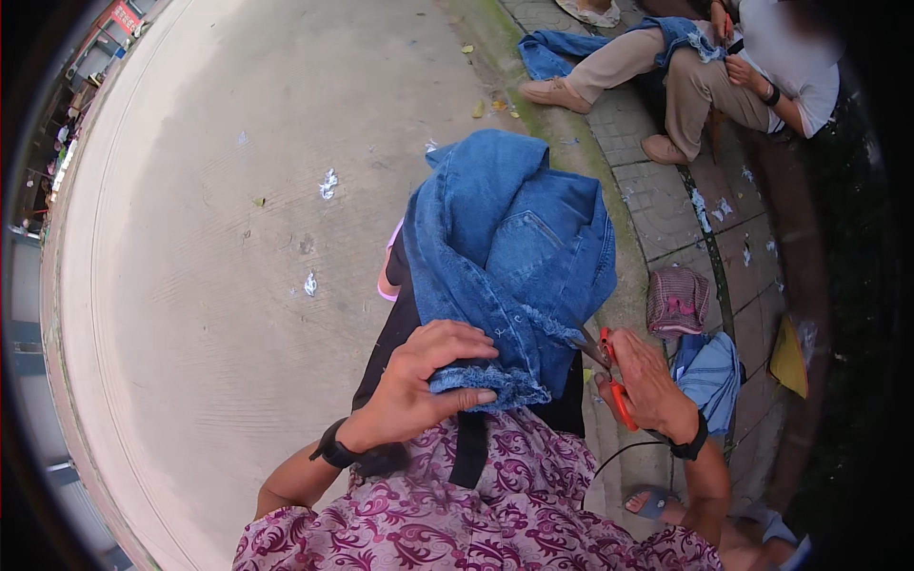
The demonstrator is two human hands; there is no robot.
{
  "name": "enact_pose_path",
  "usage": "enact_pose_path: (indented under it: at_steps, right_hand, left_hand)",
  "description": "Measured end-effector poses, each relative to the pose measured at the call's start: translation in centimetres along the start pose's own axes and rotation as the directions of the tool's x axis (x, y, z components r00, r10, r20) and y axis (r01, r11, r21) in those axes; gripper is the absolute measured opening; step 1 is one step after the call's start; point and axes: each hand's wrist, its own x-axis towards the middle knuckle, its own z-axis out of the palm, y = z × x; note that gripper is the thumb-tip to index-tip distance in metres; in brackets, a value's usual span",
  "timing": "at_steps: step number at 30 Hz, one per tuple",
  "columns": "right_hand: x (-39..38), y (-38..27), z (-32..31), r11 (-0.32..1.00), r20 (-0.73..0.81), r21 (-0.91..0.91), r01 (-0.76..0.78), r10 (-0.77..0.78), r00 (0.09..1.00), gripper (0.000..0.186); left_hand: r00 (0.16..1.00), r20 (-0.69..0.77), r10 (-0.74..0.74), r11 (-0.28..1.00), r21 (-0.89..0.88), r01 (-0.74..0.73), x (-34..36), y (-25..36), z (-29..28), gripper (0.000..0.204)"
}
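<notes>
Blue denim jeans (519, 228) lie bunched over my lap, with a back pocket showing and pale frayed edges. My left hand (433, 371) is closed on a frayed rim of the denim, thumb below and fingers above. On the right, my right hand (647, 381) grips red-handled scissors (614, 385). Their metal blades point up and left, close to a frayed white edge of the denim; I cannot tell whether they touch it. Black straps circle both my wrists.
White thread scraps (328, 184) dot the pavement. At my right are a pink checked bag (677, 301), light blue denim (710, 381) and a yellow piece (788, 357). A seated person (752, 86) at upper right holds denim. A sandalled foot (652, 502) is at lower right.
</notes>
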Motion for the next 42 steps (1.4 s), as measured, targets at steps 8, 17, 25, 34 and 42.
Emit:
enact_pose_path:
  at_steps: [8, 17, 25, 34, 42]
  right_hand:
    - [-0.4, -2.6, 1.0, 0.969, 0.115, -0.241, 0.047, -0.019, 0.993, 0.047]
    - [1.5, -3.8, 0.1, 0.950, 0.110, -0.304, 0.064, -0.032, 0.993, 0.036]
    - [2.7, -3.5, -0.4, 0.965, 0.148, -0.241, 0.099, -0.064, 0.987, 0.034]
    - [3.1, -4.0, -0.8, 0.974, 0.132, -0.177, 0.141, -0.118, 0.984, 0.025]
    - [3.4, -4.4, -1.0, 0.981, 0.172, -0.169, 0.099, -0.070, 0.983, 0.022]
  left_hand:
    - [0.999, -0.021, -0.035, 0.983, -0.181, 0.030, -0.3, -2.5, -0.1, 0.027]
    - [0.984, -0.051, -0.173, 0.924, -0.355, 0.144, -0.4, -2.5, 0.4, 0.020]
    - [0.976, -0.020, -0.217, 0.895, -0.404, 0.190, -0.7, -3.0, 0.3, 0.022]
    - [0.989, -0.068, -0.129, 0.925, -0.367, 0.095, -0.8, -3.5, 0.5, 0.030]
    - [0.992, -0.082, -0.097, 0.940, -0.335, 0.064, -0.6, -3.4, 0.6, 0.031]
